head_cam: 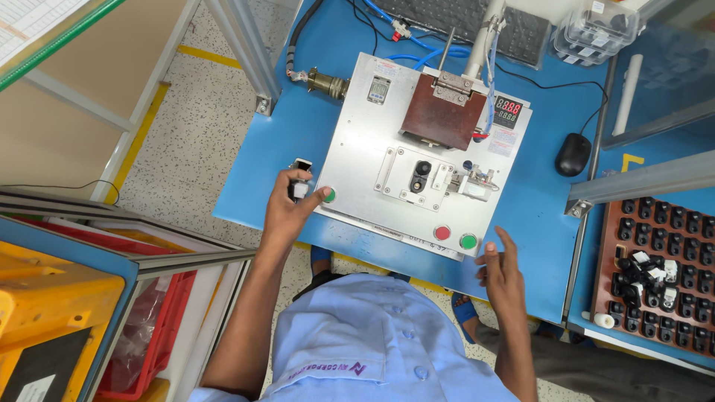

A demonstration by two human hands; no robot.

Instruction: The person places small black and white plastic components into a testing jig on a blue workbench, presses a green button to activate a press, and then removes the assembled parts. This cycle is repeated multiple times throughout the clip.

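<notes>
- My left hand (292,208), left of centre in the frame, has its fingers curled around a small black-and-white part (300,179), thumb on the left green button (329,195).
- My right hand (500,268), lower right of centre, is loosely open and holds nothing, near the right green button (468,241) of the metal fixture plate (357,141).

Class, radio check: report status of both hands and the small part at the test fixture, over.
Left hand gripping small black-and-white part, thumb on left green button. Right hand open, empty, near right green round button. Nothing blocking grey metal fixture plate.
</notes>
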